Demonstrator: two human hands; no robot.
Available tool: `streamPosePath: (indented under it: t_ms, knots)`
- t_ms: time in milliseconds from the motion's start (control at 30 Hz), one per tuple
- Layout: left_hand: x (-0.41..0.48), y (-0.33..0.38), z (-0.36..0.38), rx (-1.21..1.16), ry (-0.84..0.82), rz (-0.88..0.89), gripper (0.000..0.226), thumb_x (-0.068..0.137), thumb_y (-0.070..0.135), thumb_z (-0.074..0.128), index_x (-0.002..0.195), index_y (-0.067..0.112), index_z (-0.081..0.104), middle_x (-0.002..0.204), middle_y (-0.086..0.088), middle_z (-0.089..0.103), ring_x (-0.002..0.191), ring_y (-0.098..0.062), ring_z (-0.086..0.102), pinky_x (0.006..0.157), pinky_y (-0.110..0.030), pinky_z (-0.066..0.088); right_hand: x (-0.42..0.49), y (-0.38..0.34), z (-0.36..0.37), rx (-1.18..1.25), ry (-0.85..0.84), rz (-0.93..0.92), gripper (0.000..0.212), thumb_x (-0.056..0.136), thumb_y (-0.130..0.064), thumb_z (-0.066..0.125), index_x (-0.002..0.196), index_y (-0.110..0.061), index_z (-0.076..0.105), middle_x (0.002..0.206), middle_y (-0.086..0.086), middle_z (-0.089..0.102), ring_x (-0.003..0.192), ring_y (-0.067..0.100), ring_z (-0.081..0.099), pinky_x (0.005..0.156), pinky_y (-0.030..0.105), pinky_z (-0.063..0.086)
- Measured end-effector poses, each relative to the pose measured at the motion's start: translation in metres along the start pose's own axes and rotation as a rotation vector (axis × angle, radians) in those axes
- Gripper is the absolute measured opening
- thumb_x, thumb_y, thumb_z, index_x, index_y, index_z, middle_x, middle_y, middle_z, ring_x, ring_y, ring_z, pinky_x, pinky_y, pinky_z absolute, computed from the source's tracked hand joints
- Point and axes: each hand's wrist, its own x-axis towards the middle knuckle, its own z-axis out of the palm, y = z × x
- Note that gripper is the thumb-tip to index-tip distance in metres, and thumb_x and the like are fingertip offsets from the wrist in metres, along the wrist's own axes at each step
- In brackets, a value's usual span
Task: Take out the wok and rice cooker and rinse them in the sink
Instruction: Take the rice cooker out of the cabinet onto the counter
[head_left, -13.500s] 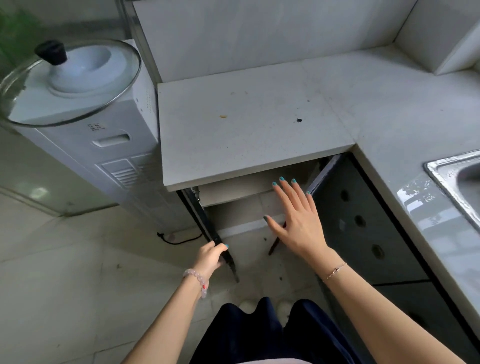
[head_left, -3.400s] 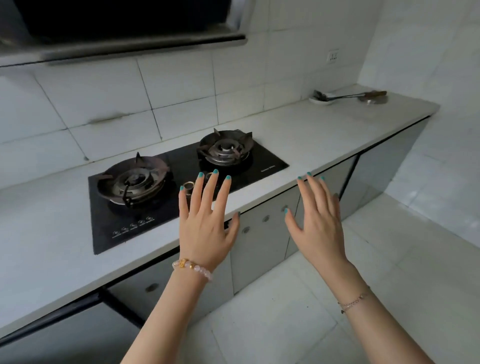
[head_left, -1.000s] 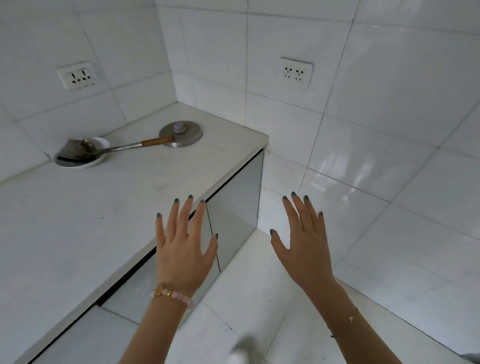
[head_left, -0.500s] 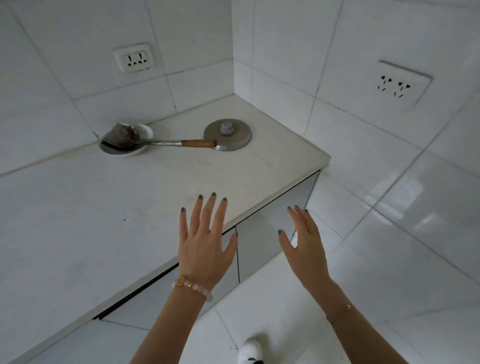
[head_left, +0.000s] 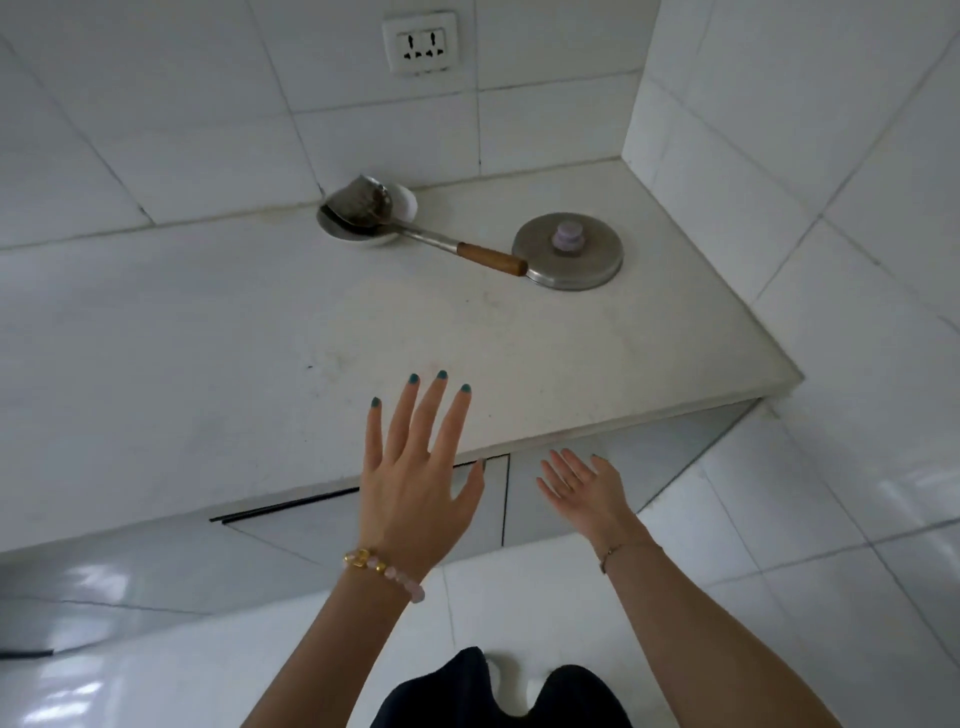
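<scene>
Both my hands are empty. My left hand (head_left: 415, 478) is flat, fingers spread, back up, hovering over the front edge of the countertop (head_left: 208, 364). My right hand (head_left: 584, 491) is lower, palm half up, fingers loose, in front of the cabinet doors (head_left: 519, 499) under the counter's right end; I can't tell if it touches them. Doors look shut. Wok and rice cooker: neither in view, so I can't say where they are. At the counter's back edge a white bowl (head_left: 408, 205) holds a metal spatula (head_left: 363, 205), whose wooden handle (head_left: 491, 258) points right and ends at the rim of a round steel lid (head_left: 569, 249) near the back right corner. A wall socket (head_left: 420, 44) is above.
</scene>
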Motion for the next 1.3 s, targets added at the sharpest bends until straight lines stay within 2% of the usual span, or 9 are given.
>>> streamPosePath:
  t_ms: [100, 233, 467, 833, 967, 1067, 1133, 1233, 1300]
  knots:
    - [-0.012, 0.014, -0.002, 0.011, 0.017, -0.099, 0.061, 0.085, 0.041, 0.045, 0.141, 0.016, 0.034, 0.149, -0.008, 0.036, 0.141, -0.028, 0.026, 0.113, -0.053, 0.021, 0.01, -0.006, 0.012, -0.01, -0.006, 0.058, 0.053, 0.102, -0.036, 0.022, 0.136, 0.0, 0.042, 0.142, 0.016, 0.044, 0.132, 0.031, 0.041, 0.108, 0.045, 0.032]
    - [-0.025, 0.034, -0.003, 0.034, 0.021, -0.168, 0.06, 0.085, 0.039, 0.045, 0.14, 0.016, 0.035, 0.149, -0.007, 0.036, 0.141, -0.027, 0.026, 0.114, -0.052, 0.02, 0.019, -0.011, 0.024, -0.01, -0.016, 0.092, 0.052, 0.101, -0.038, 0.029, 0.135, 0.0, 0.041, 0.135, 0.018, 0.047, 0.129, 0.031, 0.043, 0.108, 0.045, 0.033]
    - [-0.042, 0.057, -0.01, 0.073, 0.016, -0.261, 0.062, 0.086, 0.04, 0.044, 0.141, 0.017, 0.033, 0.15, -0.007, 0.035, 0.141, -0.027, 0.026, 0.113, -0.052, 0.021, 0.019, -0.003, 0.023, 0.06, -0.046, 0.135, 0.053, 0.102, -0.039, 0.019, 0.143, -0.009, 0.033, 0.147, 0.013, 0.037, 0.136, 0.028, 0.037, 0.109, 0.047, 0.03]
    - [-0.073, 0.086, -0.011, 0.063, 0.012, -0.301, 0.062, 0.085, 0.041, 0.044, 0.142, 0.017, 0.032, 0.15, -0.008, 0.034, 0.142, -0.026, 0.023, 0.115, -0.049, 0.017, -0.017, 0.001, -0.044, -0.074, -0.03, 0.15, 0.05, 0.102, -0.032, 0.026, 0.144, -0.005, 0.032, 0.149, 0.015, 0.035, 0.135, 0.031, 0.037, 0.111, 0.043, 0.03]
    - [-0.083, 0.096, -0.012, 0.052, -0.002, -0.256, 0.063, 0.085, 0.043, 0.043, 0.142, 0.018, 0.03, 0.15, -0.008, 0.034, 0.141, -0.027, 0.023, 0.115, -0.051, 0.017, -0.043, 0.004, -0.078, -0.099, -0.015, 0.128, 0.045, 0.101, -0.029, 0.03, 0.135, -0.002, 0.043, 0.135, 0.018, 0.047, 0.126, 0.033, 0.045, 0.11, 0.043, 0.033]
    - [-0.093, 0.1, -0.015, 0.035, -0.005, -0.219, 0.062, 0.085, 0.043, 0.042, 0.141, 0.018, 0.031, 0.149, -0.009, 0.036, 0.14, -0.028, 0.025, 0.114, -0.052, 0.019, -0.063, 0.004, -0.099, -0.119, -0.016, 0.085, 0.039, 0.1, -0.029, 0.033, 0.112, 0.001, 0.056, 0.115, 0.02, 0.057, 0.108, 0.033, 0.055, 0.103, 0.042, 0.041]
    - [-0.103, 0.103, -0.018, 0.025, 0.0, -0.191, 0.062, 0.085, 0.043, 0.04, 0.14, 0.017, 0.032, 0.147, -0.009, 0.039, 0.139, -0.028, 0.027, 0.114, -0.052, 0.02, -0.075, 0.007, -0.113, -0.111, 0.006, 0.058, 0.036, 0.1, -0.029, 0.035, 0.101, -0.001, 0.058, 0.105, 0.019, 0.059, 0.096, 0.031, 0.058, 0.093, 0.04, 0.046]
    - [-0.121, 0.108, -0.024, 0.005, 0.001, -0.166, 0.062, 0.085, 0.043, 0.04, 0.141, 0.018, 0.032, 0.147, -0.009, 0.04, 0.139, -0.028, 0.028, 0.114, -0.051, 0.018, -0.089, 0.01, -0.139, -0.101, 0.047, 0.023, 0.034, 0.099, -0.027, 0.036, 0.101, -0.001, 0.058, 0.099, 0.016, 0.061, 0.09, 0.027, 0.059, 0.079, 0.036, 0.048]
    - [-0.132, 0.113, -0.028, 0.001, -0.005, -0.141, 0.061, 0.084, 0.043, 0.04, 0.14, 0.018, 0.033, 0.146, -0.008, 0.041, 0.138, -0.029, 0.031, 0.114, -0.051, 0.019, -0.098, 0.008, -0.156, -0.09, 0.069, 0.003, 0.035, 0.099, -0.027, 0.035, 0.109, 0.001, 0.055, 0.1, 0.015, 0.061, 0.091, 0.026, 0.059, 0.086, 0.035, 0.046]
